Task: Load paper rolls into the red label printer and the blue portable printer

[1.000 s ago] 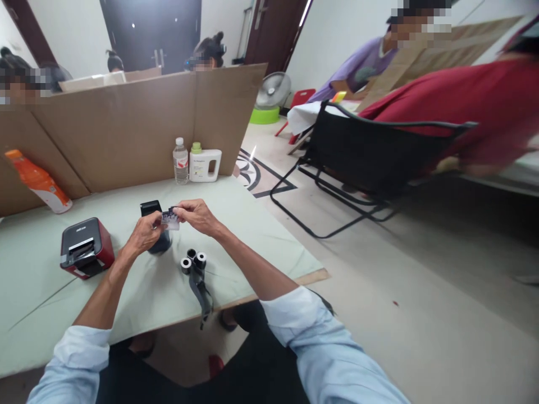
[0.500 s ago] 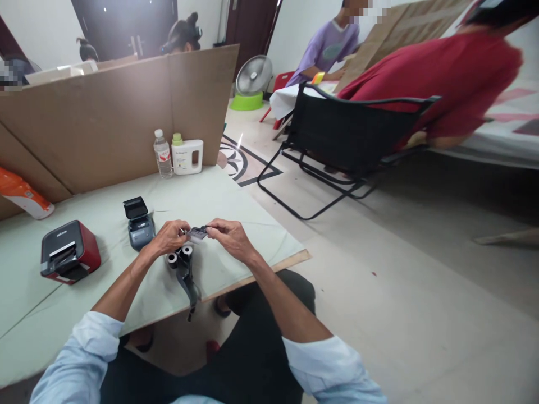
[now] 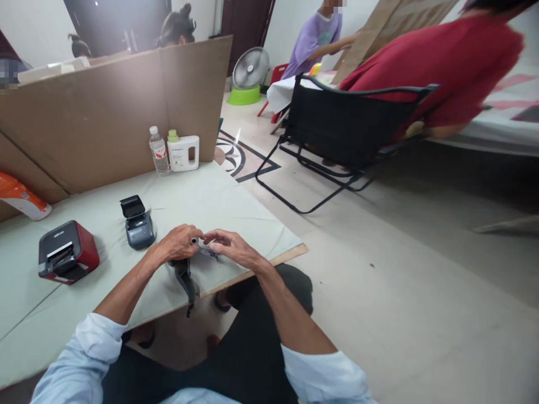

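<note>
My left hand (image 3: pixel 179 242) is closed around a small white roll with a dark core (image 3: pixel 194 241), just above the table near its front edge. My right hand (image 3: pixel 236 248) is beside it, fingers curved and apart, fingertips close to the roll. Under the right fingers lies a small clear-and-grey flat piece (image 3: pixel 208 252), perhaps a packet; its kind is unclear. A black strap-like thing (image 3: pixel 185 280) hangs over the table edge below my left hand, its upper end partly hidden. Left of my hands stands a small dark grey label printer (image 3: pixel 140 231) with its lid raised.
A red-and-black printer (image 3: pixel 69 252) sits at left on the pale green table (image 3: pixel 236 202). A water bottle (image 3: pixel 159 154) and a white jug (image 3: pixel 184 154) stand by the cardboard screen (image 3: pixel 118 112). An orange bottle (image 3: pixel 23 196) leans left. People sit beyond; a black folding chair (image 3: pixel 337 118) is at right.
Both hands held the small clear-and-grey piece up between them; now it is lower, under my right fingers. My left hand has moved onto a roll that lay beside the strap.
</note>
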### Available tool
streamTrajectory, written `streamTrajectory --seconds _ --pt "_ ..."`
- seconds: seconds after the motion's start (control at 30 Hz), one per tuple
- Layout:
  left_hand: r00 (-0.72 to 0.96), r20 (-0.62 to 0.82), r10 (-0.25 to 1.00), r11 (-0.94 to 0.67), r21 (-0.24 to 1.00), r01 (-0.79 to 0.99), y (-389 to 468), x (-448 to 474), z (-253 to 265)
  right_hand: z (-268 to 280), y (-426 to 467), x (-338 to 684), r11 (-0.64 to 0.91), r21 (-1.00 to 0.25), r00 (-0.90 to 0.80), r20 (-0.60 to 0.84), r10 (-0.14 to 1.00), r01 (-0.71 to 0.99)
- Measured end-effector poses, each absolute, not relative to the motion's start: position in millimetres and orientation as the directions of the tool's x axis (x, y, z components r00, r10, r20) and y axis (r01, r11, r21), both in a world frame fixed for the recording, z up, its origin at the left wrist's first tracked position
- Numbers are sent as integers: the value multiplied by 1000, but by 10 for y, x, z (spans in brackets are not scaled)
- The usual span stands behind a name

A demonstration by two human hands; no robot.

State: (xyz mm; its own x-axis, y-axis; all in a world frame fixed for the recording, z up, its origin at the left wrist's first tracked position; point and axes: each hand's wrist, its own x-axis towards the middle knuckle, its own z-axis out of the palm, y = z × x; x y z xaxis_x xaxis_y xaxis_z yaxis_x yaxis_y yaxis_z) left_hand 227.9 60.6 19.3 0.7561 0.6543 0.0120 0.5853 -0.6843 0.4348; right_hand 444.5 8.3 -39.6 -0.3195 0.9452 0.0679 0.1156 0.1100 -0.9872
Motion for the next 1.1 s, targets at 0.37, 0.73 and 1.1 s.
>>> streamTrajectory --seconds 0.37,0.73,1.1 --pt "544 -123 830 -342 659 670 328 1267 197 -605 98 4160 195 -956 -307 122 944 221" --pt "524 95 846 -457 634 623 111 1387 -179 -698 -14 3697 243 -948 -301 176 937 203" --pt "442 91 892 -392 644 658 -152 888 -64 -663 -128 3237 245 -960 -341 188 921 133"
